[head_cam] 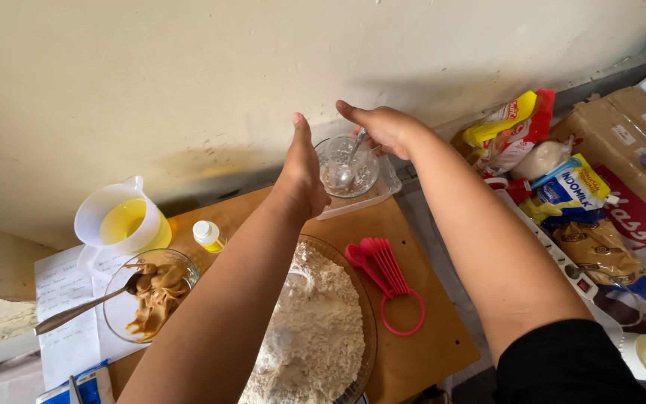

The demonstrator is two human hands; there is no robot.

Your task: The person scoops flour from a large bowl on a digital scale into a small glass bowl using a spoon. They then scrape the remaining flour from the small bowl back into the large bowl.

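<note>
Small glass bowl, at back of bench by wall, is being steadied by left hand, open against rim; spoon inside is being gripped by right hand. Bowl w/ flour is sitting filled; peanut butter bowl & oil jug not yet emptied.

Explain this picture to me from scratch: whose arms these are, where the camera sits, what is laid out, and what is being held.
No machine here: a person wears one camera on the head, looking down at their own two bare arms. The left hand steadies a small clear glass bowl near the wall. The right hand has a grip on a metal spoon standing in that bowl.

On the brown wooden board lie a large glass bowl of white flour, a ring of red plastic measuring spoons and a small white bottle with yellow liquid. To the left are a glass bowl of tan paste with its own spoon, and a white jug of yellow liquid. Food packets are piled on the right.
</note>
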